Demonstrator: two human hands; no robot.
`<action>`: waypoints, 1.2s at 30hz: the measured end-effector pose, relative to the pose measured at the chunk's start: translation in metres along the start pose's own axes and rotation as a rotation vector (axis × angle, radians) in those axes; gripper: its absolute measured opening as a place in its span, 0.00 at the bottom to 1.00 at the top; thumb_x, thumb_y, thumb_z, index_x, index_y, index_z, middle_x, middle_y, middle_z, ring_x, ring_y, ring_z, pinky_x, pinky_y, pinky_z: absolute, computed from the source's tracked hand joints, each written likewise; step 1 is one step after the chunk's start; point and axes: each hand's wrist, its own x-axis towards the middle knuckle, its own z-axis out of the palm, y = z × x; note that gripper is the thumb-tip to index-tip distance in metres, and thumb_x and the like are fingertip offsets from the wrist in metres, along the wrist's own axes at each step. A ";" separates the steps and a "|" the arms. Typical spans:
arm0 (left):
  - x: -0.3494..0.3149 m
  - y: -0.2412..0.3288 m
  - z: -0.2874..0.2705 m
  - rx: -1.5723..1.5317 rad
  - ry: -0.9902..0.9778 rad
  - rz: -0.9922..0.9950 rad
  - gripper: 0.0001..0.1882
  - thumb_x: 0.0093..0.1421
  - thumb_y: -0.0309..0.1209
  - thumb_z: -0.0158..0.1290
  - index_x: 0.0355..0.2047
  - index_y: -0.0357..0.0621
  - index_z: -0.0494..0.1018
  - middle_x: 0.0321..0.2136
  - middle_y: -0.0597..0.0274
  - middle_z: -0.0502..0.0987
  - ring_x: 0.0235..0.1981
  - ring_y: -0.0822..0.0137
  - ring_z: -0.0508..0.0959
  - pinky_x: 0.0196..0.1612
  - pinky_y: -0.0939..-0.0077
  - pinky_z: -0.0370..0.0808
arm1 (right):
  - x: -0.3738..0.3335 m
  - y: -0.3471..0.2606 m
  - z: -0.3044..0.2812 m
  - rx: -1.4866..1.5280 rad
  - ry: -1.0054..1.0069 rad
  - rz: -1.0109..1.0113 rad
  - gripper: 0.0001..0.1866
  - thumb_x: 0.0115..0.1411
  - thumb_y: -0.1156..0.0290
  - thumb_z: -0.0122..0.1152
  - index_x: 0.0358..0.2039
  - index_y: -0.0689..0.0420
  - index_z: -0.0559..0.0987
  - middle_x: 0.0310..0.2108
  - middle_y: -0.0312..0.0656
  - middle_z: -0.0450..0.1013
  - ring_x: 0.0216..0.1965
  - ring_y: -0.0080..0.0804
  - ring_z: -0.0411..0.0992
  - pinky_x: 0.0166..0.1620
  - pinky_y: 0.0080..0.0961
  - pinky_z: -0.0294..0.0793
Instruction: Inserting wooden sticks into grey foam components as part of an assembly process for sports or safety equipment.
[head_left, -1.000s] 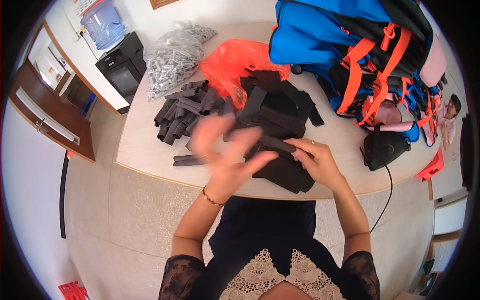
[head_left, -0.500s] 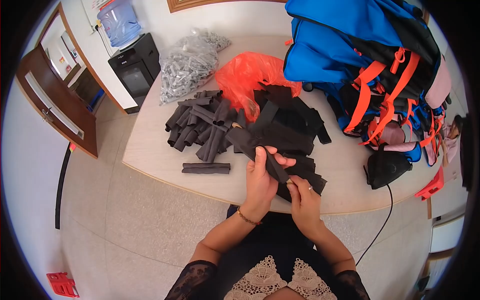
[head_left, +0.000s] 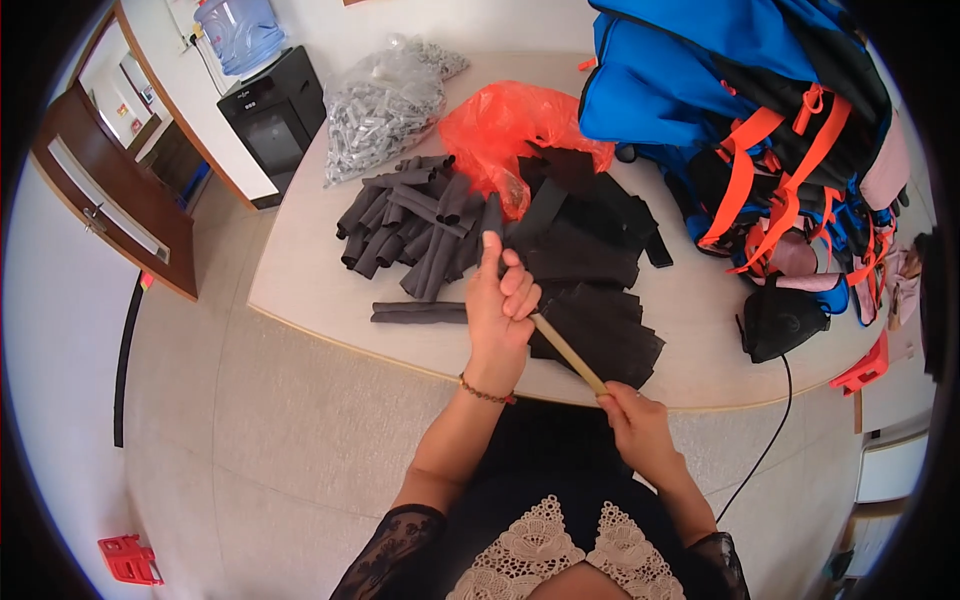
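Note:
A flat tan stick [head_left: 570, 353] slants across the near part of the table. Its lower end is pinched in my right hand [head_left: 640, 425], just past the table's front edge. The upper end runs into my left hand [head_left: 503, 305], whose fingers are curled around it with the thumb pointing up. Whether dark cloth is also inside that fist is hidden. Flat dark cloth pieces [head_left: 600, 335] lie spread beneath and right of the stick. Left of them is a pile of rolled dark cloth tubes [head_left: 405, 215]. One or two tubes [head_left: 420, 312] lie apart, nearer me, partly behind my left hand.
Behind the tubes are a clear bag of small grey pieces [head_left: 385, 115] and a red plastic bag [head_left: 490, 130]. Blue backpacks with orange straps [head_left: 690, 90] fill the right side. A black corded device [head_left: 785, 322] sits near the right edge. A water dispenser [head_left: 270, 115] stands beyond the left.
The dark cloth piece held around the stick no longer shows between my hands, and more of the stick is bare. My right hand has drawn down and right; my left has shifted up and left.

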 end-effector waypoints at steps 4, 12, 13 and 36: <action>0.006 0.003 0.000 -0.028 -0.024 -0.054 0.20 0.65 0.46 0.47 0.23 0.45 0.66 0.10 0.72 0.57 0.06 0.80 0.51 0.10 0.84 0.46 | -0.004 -0.008 -0.009 0.059 -0.067 0.114 0.08 0.62 0.72 0.55 0.39 0.62 0.74 0.28 0.52 0.74 0.29 0.50 0.74 0.32 0.33 0.73; -0.019 -0.013 0.029 0.183 0.060 0.024 0.23 0.66 0.50 0.43 0.47 0.43 0.65 0.21 0.57 0.71 0.20 0.63 0.72 0.27 0.65 0.75 | 0.021 0.000 0.007 0.024 0.119 0.003 0.07 0.63 0.73 0.54 0.38 0.62 0.75 0.23 0.47 0.72 0.22 0.35 0.72 0.27 0.26 0.69; -0.021 -0.015 0.028 0.274 0.077 -0.011 0.20 0.67 0.48 0.43 0.41 0.42 0.67 0.17 0.63 0.68 0.15 0.70 0.68 0.19 0.74 0.70 | 0.023 0.000 0.010 0.016 0.077 0.016 0.07 0.62 0.73 0.54 0.38 0.63 0.75 0.26 0.50 0.73 0.26 0.43 0.73 0.29 0.30 0.71; 0.024 0.042 0.011 -0.139 -0.058 0.160 0.15 0.66 0.43 0.46 0.28 0.46 0.67 0.12 0.75 0.53 0.11 0.79 0.51 0.12 0.81 0.49 | 0.073 -0.032 -0.009 0.572 -0.285 -0.354 0.05 0.55 0.73 0.63 0.31 0.60 0.76 0.20 0.36 0.70 0.20 0.20 0.66 0.25 0.20 0.65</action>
